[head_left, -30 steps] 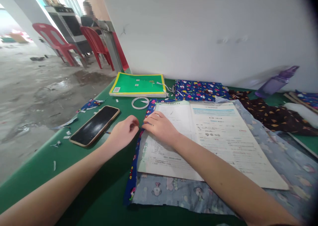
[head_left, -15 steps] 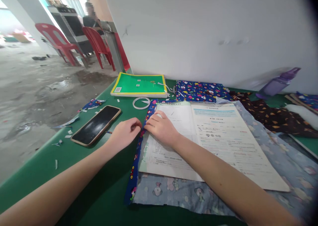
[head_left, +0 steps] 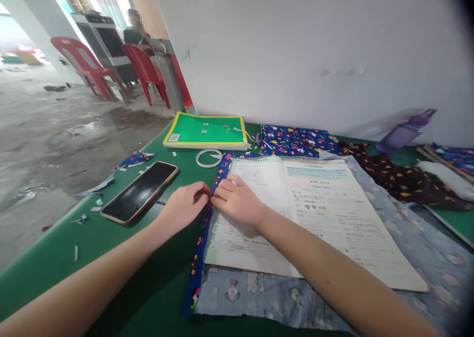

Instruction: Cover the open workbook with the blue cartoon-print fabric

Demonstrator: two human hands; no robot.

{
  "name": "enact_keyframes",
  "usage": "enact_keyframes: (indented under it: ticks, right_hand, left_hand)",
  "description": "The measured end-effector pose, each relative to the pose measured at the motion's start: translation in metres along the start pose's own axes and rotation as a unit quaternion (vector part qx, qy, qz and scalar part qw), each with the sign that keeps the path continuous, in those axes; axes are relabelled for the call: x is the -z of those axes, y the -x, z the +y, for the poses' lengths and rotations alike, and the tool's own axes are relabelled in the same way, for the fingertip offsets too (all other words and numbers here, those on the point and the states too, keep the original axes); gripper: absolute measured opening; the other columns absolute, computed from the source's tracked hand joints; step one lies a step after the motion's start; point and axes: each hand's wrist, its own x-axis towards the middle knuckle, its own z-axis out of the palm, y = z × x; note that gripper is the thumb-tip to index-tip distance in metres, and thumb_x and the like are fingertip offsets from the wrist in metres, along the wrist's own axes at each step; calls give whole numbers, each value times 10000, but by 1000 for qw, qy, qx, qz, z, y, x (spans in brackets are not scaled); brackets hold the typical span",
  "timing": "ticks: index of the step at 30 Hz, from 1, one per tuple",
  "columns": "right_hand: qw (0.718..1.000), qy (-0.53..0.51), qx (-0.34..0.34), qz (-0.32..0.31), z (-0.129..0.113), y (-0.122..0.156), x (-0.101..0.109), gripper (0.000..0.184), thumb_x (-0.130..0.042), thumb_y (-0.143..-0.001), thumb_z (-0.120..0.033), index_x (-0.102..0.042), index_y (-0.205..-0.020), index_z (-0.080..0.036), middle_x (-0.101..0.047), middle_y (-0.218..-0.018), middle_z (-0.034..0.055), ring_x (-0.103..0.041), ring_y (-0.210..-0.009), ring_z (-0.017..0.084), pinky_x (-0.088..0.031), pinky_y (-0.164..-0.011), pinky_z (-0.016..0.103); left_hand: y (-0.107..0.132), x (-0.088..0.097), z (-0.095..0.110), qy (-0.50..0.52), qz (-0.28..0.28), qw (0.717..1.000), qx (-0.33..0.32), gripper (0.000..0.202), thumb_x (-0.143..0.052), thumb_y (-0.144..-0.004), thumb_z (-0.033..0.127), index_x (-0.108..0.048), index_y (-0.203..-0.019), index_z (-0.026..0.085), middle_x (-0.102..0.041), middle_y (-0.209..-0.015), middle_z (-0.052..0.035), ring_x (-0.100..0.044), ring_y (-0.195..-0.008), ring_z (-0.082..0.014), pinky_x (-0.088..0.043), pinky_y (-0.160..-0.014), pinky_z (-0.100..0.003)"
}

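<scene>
An open book (head_left: 314,218) with printed pages lies on a piece of patterned fabric (head_left: 259,292), its pale underside facing up. The fabric's blue printed edge (head_left: 196,278) is folded up along the book's left side. My left hand (head_left: 187,201) is closed at this fold, its thumb and fingers pinched on the cloth from outside. Right beside it, my right hand (head_left: 237,201) lies over the left page, with curled fingertips pressing the same fold. The fingertips of both hands nearly meet, and the cloth between them is mostly hidden.
Left of my hands lies a phone (head_left: 140,193) among fabric scraps. A tape roll (head_left: 209,158) and a green book (head_left: 207,130) are behind it. Folded blue fabric (head_left: 296,140), brown cloth (head_left: 400,179) and a purple bottle (head_left: 405,132) line the wall. A person sits beyond red chairs (head_left: 87,70).
The whole view has shifted slightly, with things on the table appearing a little lower. Both hands stay together at the fold, perhaps slightly nearer to me along it.
</scene>
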Motion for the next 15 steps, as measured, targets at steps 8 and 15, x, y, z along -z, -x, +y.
enact_keyframes:
  ticks: [8, 15]
  right_hand:
    - [999, 3, -50, -11, 1, -1, 0, 261, -359, -939, -117, -611, -951, -182, -632, -948, 43, -445, -913, 181, -254, -938, 381]
    - [994, -11, -111, 2, 1, 1, 1, 255, -359, -934, -114, -580, -1050, -171, -627, -1067, 49, -472, -953, 182, -246, -927, 367]
  left_hand:
    - [2, 1, 2, 21, 22, 999, 11, 165, -392, -834, 320, -522, -835, 219, -631, -713, 15, -585, -666, -172, -389, -610, -268]
    - [5, -2, 10, -46, -31, 998, -31, 250, -463, -818, 440, -496, -716, 214, -584, -623, 10, -541, -575, -163, -326, -549, -266]
